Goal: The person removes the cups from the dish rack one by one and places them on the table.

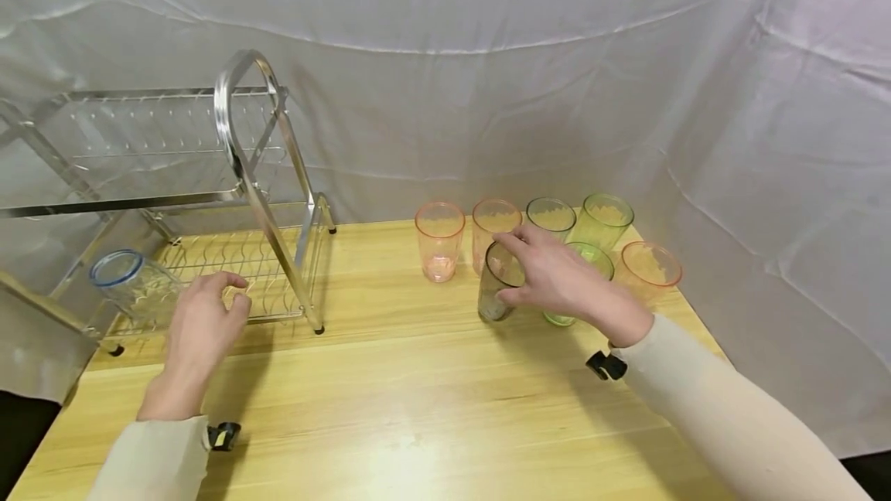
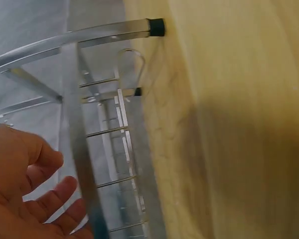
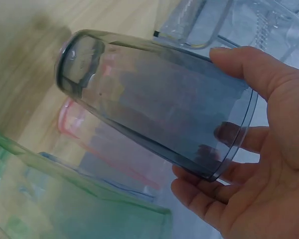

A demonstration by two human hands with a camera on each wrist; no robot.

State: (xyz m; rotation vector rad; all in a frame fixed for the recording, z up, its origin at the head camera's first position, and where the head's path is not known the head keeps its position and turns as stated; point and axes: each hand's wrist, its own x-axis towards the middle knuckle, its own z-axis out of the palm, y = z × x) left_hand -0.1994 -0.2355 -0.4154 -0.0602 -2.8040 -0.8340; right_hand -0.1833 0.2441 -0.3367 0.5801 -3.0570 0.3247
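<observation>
My right hand grips a smoky grey tumbler by its rim, thumb on one side and fingers on the other. In the head view that tumbler stands nearly upright; whether its base touches the table I cannot tell. My left hand hovers at the front of a metal dish rack, fingers loosely bent and nothing between them. Just beyond it, a clear tumbler with a blue rim leans on the rack's lower tier, partly hidden by the hand.
Around the right hand stand pink tumblers, another dark-rimmed tumbler, green tumblers and an orange-rimmed tumbler. A pale curtain hangs behind the wooden table. The rack's upper tier rises above the left hand.
</observation>
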